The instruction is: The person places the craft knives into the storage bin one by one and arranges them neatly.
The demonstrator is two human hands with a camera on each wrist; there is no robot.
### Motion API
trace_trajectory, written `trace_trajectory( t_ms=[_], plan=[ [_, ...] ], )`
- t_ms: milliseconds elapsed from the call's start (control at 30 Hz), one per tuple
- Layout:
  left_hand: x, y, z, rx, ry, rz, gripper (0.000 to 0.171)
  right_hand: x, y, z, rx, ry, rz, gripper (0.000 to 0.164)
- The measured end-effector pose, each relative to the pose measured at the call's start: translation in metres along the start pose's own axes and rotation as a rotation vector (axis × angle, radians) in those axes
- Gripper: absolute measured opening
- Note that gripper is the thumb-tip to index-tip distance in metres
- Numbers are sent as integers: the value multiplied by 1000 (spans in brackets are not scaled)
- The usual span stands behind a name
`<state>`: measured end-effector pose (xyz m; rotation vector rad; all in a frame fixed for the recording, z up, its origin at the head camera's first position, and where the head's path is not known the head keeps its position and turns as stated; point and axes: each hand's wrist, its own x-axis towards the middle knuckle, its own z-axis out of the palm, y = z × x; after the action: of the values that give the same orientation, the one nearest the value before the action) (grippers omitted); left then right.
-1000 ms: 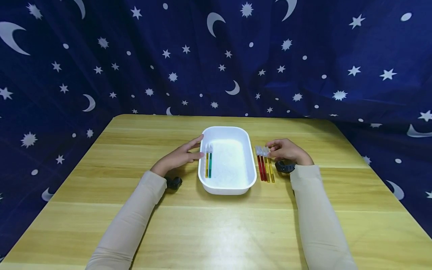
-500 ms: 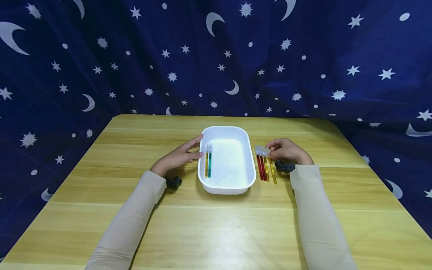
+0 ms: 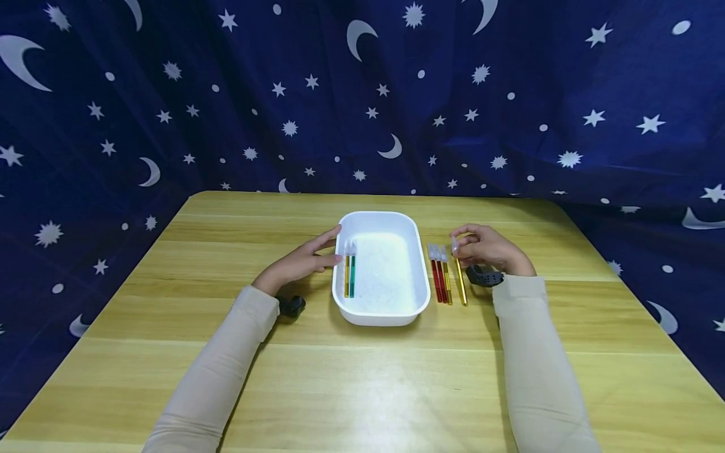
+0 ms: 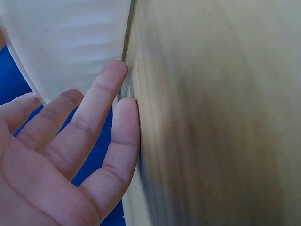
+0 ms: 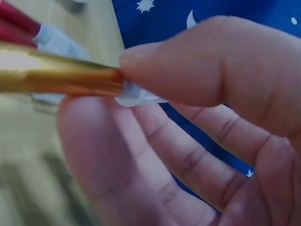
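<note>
My right hand point(image 3: 488, 245) pinches a slim gold tube with a clear cap point(image 3: 461, 283) between thumb and index finger, close to the cap. The right wrist view shows the gold tube point(image 5: 61, 75) large, with the thumb point(image 5: 178, 61) over its capped end. Just left of it, two red tubes point(image 3: 437, 281) and another gold tube point(image 3: 447, 284) lie side by side on the table. My left hand point(image 3: 300, 258) rests its extended fingers on the left side of a white tray point(image 3: 381, 319). In the tray a gold tube point(image 3: 347, 277) and a green tube point(image 3: 352, 277) lie parallel.
The light wooden table point(image 3: 362, 390) holds the tray near its middle. A dark blue curtain point(image 3: 317, 126) with moons and stars hangs behind the table's far edge. Dark wrist straps point(image 3: 484, 277) sit below both hands.
My right hand has drawn the outer gold tube to the right, away from the other tubes, and tilted it a little. The left hand and tray stay in place.
</note>
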<state>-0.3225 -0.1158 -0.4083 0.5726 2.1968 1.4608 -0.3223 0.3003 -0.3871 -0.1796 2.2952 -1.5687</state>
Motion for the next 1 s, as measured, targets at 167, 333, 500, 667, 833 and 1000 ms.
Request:
trace_trajectory(
  t_ms=[167, 333, 500, 667, 833, 1000],
  plan=[
    [0, 0, 0, 7, 4, -1, 73, -4, -10, 1, -26, 40, -31, 54],
    [1, 0, 0, 6, 6, -7, 72, -5, -20, 3, -19, 69, -67, 55],
    [0, 1, 1, 1, 6, -9, 73, -7, -27, 6, -18, 81, -101, 54],
    [0, 1, 1, 7, 2, -9, 73, -8, -33, 9, -20, 83, -127, 51],
    [0, 2, 0, 15, -4, 0, 73, -7, -38, 12, -33, 75, -151, 49],
    [0, 2, -1, 23, -5, 1, 73, -6, -42, 14, -40, 72, -147, 48]
  ],
)
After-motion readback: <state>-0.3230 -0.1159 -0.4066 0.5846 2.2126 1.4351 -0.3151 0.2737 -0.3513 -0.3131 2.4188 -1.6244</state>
